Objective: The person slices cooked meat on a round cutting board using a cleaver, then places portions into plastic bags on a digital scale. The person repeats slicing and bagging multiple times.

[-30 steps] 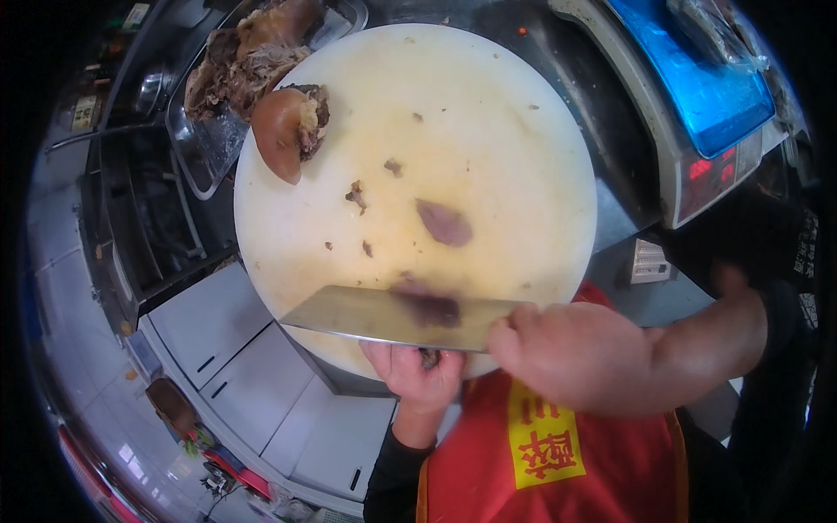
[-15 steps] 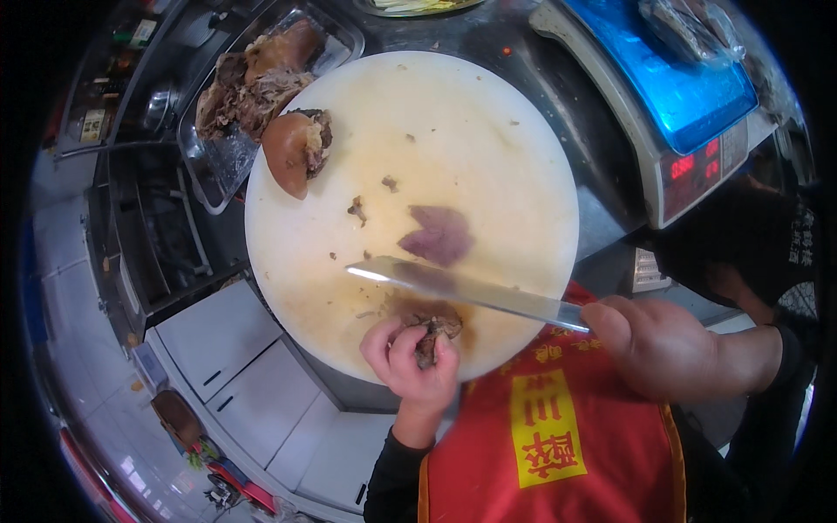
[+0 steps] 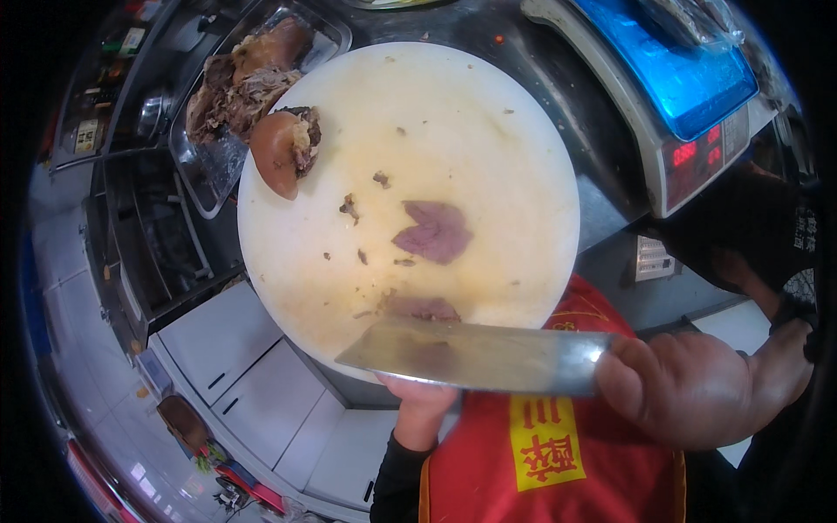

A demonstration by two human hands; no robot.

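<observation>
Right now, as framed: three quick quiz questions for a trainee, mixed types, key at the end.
1. Which hand holds the cleaver?
2. True or false: the cleaver's blade hides part of the left hand from the camera.
3. Where in the picture does the brown-skinned meat chunk lie on the round white board?
A) At the upper left rim
B) In the centre
C) At the lower right rim

Key:
1. The right hand, at the handle end.
2. True; the fingers are out of sight behind the blade.
3. A
</observation>
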